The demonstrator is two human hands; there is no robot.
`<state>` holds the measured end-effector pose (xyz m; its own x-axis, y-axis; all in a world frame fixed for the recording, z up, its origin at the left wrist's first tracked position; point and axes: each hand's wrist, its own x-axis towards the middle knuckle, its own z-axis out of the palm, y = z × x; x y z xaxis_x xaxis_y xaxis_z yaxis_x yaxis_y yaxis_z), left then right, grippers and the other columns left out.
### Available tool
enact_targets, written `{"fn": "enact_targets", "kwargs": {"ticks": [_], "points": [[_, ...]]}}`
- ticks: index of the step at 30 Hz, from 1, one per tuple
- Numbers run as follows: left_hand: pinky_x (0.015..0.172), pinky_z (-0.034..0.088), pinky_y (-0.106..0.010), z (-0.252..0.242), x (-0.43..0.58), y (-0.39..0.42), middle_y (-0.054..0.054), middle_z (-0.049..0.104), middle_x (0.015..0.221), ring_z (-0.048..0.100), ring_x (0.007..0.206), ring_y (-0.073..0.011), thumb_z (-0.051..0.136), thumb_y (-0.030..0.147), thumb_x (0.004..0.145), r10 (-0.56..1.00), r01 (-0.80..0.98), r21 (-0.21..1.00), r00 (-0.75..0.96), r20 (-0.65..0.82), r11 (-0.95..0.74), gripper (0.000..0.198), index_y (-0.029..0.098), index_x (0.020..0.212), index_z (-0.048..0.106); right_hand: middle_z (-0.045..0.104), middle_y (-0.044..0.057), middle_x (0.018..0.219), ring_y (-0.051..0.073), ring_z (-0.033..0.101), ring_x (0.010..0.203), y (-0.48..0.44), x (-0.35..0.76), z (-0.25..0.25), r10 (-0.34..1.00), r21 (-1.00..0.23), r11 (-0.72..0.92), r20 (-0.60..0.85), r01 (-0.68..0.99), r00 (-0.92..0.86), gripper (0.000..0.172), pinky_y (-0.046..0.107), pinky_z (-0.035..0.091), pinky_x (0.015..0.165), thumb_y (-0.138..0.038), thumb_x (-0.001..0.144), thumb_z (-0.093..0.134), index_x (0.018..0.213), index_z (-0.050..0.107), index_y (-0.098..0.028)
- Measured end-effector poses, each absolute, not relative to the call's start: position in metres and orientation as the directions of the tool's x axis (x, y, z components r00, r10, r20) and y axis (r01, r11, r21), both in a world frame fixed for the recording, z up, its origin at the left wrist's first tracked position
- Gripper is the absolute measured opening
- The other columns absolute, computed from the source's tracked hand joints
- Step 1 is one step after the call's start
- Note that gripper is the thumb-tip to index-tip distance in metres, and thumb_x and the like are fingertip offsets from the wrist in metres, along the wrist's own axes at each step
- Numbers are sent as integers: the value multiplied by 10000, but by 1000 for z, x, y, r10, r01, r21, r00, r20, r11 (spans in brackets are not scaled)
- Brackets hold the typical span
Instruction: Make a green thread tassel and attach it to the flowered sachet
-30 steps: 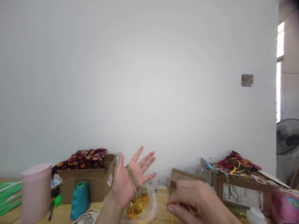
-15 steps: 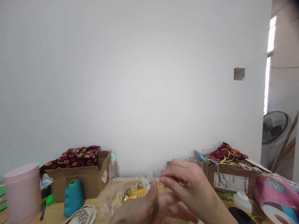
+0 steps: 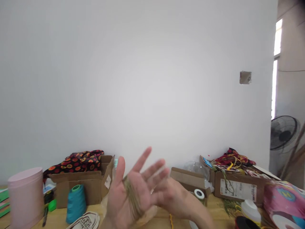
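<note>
My left hand [image 3: 133, 194] is held up, palm towards me, with thumb and fingers spread. Several strands of olive-green thread [image 3: 133, 198] lie in a band across its palm. Close against its fingers on the right is my right hand [image 3: 172, 197], partly behind them. Its fingers are curled closed and blurred; they appear to be on the thread's running end, which is mostly hidden. Below and behind both hands lies a clear plastic bag [image 3: 149, 216], largely covered by them. A yellow cord [image 3: 171, 221] shows on the wooden table [image 3: 164, 219].
At left stand a pink canister [image 3: 26, 197], a teal thread cone [image 3: 76, 203], wooden cutouts [image 3: 87, 221] and a cardboard box [image 3: 78, 187] with patterned cloth. On the right are an open carton [image 3: 186, 178], a cluttered box [image 3: 259, 187], a white-capped bottle [image 3: 250, 210] and a pink package [image 3: 282, 197].
My left hand has moved left and opened, showing the thread across its palm. My right hand has dropped from above to beside and partly behind the left fingers.
</note>
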<state>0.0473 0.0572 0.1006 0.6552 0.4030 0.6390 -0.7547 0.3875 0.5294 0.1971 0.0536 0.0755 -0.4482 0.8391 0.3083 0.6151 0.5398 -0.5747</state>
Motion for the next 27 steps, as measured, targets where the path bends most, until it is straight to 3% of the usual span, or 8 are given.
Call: {"fn": "enact_targets", "kwargs": {"ticks": [2, 5, 11, 14, 19, 22, 27], "points": [[948, 270, -532, 105, 40, 70, -113, 450, 1286, 374, 1198, -252, 128, 548, 832, 544, -847, 446, 529, 651, 290, 573, 270, 1308, 286, 355, -70, 466, 48, 285, 454, 55, 194, 72, 823, -528, 568, 341, 631, -455, 164, 169, 207, 429, -200, 738, 557, 624, 666, -152], [986, 201, -544, 104, 30, 87, -105, 383, 1337, 307, 1238, -229, 204, 425, 877, 690, -902, 412, 380, 617, 128, 465, 283, 1319, 244, 395, -74, 468, 44, 307, 455, 51, 191, 73, 796, -472, 606, 376, 640, -475, 142, 152, 224, 432, -210, 740, 567, 640, 664, -178], [983, 159, -564, 96, 20, 105, -135, 397, 1323, 296, 1243, -240, 325, 406, 860, 825, -856, 511, 231, 516, -80, 441, 287, 1284, 322, 632, -32, 633, 67, 477, 549, 31, 195, 93, 704, -332, 709, 383, 622, -598, 127, 135, 314, 515, -189, 760, 548, 735, 671, -204], [978, 148, -557, 95, 26, 103, -146, 429, 1295, 299, 1240, -243, 347, 453, 839, 845, -806, 591, 289, 450, -39, 470, 287, 1278, 333, 634, -6, 641, 83, 501, 562, 18, 198, 103, 634, -241, 766, 437, 596, -638, 193, 145, 330, 514, -219, 810, 481, 739, 657, -188], [975, 104, -551, 89, 45, 94, -210, 491, 1220, 303, 1229, -298, 262, 663, 737, 740, -641, 747, 587, 329, 176, 734, 190, 1294, 330, 589, -7, 598, 92, 479, 545, 9, 198, 108, 563, -159, 792, 562, 589, -606, 226, 169, 320, 493, -189, 813, 452, 661, 618, -174], [987, 87, -535, 83, 52, 91, -208, 507, 1203, 297, 1231, -304, 206, 686, 722, 661, -571, 791, 683, 311, 218, 787, 157, 1286, 351, 529, -29, 554, 80, 421, 505, 11, 200, 108, 626, -194, 733, 569, 652, -534, 221, 175, 293, 474, -156, 785, 483, 582, 567, -170], [1006, 79, -508, 84, 54, 90, -203, 510, 1203, 305, 1230, -289, 232, 565, 815, 668, -604, 751, 677, 308, 266, 651, 128, 1281, 357, 513, -44, 563, 77, 414, 514, 11, 208, 111, 745, -267, 603, 525, 752, -411, 190, 178, 286, 491, -126, 775, 495, 624, 593, -187]]}}
